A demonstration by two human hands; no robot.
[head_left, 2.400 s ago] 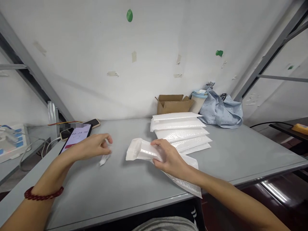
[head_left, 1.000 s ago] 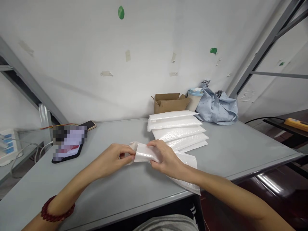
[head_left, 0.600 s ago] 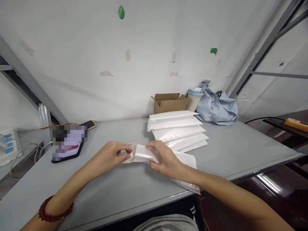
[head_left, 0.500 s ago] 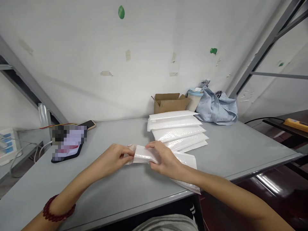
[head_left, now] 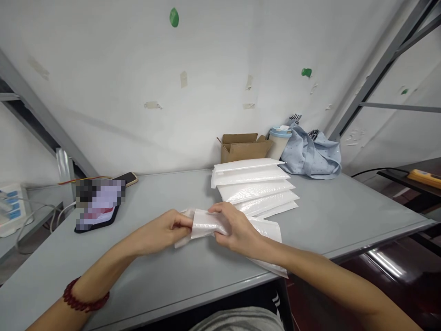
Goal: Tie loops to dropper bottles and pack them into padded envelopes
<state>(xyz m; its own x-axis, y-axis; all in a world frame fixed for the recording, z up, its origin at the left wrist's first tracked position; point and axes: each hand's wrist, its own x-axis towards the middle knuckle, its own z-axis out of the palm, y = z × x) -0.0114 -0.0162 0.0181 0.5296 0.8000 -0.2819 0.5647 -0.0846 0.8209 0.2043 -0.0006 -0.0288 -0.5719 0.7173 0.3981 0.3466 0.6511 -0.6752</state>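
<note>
A white bubble mailer (head_left: 207, 224) lies across the middle of the desk, its open end facing left. My right hand (head_left: 237, 232) grips it around the middle, thumb below and fingers on top, and the envelope bulges there. Its far end spreads out to the right, under my right wrist. My left hand (head_left: 174, 230) is at the mouth with fingers curled together; the fingertips go into the opening and are hidden. Whether they hold an item inside cannot be seen. A thin, pale flap (head_left: 182, 240) hangs beside these fingers. Just behind my right hand lies a fanned stack of white bubble mailers (head_left: 255, 184).
Behind the stack stand an open cardboard box (head_left: 246, 151), a cup with a blue lid (head_left: 279, 140) and a light blue cloth bag (head_left: 312, 156). Two phones, one blurred (head_left: 99, 207) and one dark (head_left: 127, 178), lie at left near a power strip (head_left: 12, 209). The grey desk's front edge (head_left: 206, 296) is close.
My left fingers have gone a little deeper into the mailer's mouth, and the pale flap has dropped lower beside them. My right hand keeps its grip in nearly the same place.
</note>
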